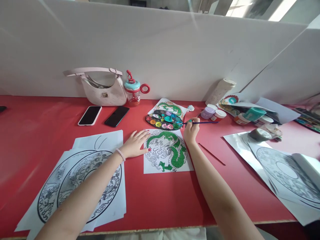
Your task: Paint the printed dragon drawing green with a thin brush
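Observation:
My right hand (191,131) is closed round a slim dark paintbrush (205,122), whose tip reaches the right end of an oval paint palette (162,120) with several colours in its wells. Fingers spread, my left hand (136,144) rests flat on the red table, its fingertips on the left edge of a white sheet with a dragon drawing (165,151). Much of the dragon's body is painted green; its head and the surrounding lines are bare outline. Behind the palette, partly covered by it, lies a coloured dragon picture (172,106).
A second brush (212,154) lies right of my right forearm. Printed sheets (100,186) are on the left. At the back are two phones (90,115), a handbag (105,91) and a cup (133,93). Paint jars (218,115), a paper roll (221,90) and more drawings (277,166) occupy the right.

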`<state>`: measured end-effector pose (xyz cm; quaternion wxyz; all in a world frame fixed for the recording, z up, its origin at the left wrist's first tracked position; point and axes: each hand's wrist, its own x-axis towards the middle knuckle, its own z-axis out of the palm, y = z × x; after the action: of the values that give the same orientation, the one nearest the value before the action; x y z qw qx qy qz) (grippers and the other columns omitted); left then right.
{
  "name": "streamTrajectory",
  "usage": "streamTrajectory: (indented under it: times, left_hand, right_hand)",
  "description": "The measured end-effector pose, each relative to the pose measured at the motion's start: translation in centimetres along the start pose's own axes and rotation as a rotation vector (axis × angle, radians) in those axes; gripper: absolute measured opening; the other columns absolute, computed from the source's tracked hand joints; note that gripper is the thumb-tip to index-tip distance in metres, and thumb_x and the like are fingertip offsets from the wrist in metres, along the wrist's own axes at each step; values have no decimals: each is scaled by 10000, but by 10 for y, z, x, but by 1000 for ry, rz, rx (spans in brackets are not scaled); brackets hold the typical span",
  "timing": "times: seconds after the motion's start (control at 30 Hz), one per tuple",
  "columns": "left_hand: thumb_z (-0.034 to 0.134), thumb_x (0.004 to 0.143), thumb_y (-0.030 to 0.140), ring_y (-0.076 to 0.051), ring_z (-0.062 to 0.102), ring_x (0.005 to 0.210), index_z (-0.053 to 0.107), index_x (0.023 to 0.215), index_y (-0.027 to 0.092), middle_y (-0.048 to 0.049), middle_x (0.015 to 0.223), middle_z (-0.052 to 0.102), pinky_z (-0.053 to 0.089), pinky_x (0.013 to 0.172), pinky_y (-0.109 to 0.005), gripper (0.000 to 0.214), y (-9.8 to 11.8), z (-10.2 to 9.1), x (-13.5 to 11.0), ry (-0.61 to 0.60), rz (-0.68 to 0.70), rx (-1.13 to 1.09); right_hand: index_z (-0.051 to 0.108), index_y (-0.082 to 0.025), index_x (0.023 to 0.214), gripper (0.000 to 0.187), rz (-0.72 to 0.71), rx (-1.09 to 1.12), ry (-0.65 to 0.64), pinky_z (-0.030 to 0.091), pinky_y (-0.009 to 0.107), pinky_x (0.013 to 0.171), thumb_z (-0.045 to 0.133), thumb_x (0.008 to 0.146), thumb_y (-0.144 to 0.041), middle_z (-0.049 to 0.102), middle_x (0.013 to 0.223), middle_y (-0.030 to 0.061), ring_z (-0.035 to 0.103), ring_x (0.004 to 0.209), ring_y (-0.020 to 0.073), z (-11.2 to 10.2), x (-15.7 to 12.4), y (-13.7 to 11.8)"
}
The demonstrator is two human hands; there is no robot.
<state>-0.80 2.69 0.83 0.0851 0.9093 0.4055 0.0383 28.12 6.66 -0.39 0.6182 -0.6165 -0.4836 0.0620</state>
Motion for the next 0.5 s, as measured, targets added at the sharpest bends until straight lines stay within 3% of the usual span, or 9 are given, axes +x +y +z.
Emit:
streamTrajectory:
  times: [0.23,0.5]
  left_hand:
    - [417,866,580,-234,215,1414,257,1445,233,-53,1538,238,172,1148,-462,694,-1,3,1,15,4,4]
    - [411,875,566,-241,192,1421,188,1466,229,-51,1546,213,155,1150,-469,717,1,1,0,0,14,30]
  right_hand:
    - [342,-210,734,331,147,175,34,345,232,497,322,882,-504,378,569,-49,392,495,88,10,2,-8]
    - [336,-209,713,333,272,336,-59,319,209,469,557,738,-457,339,577,-67,353,493,64,18,-1,-27]
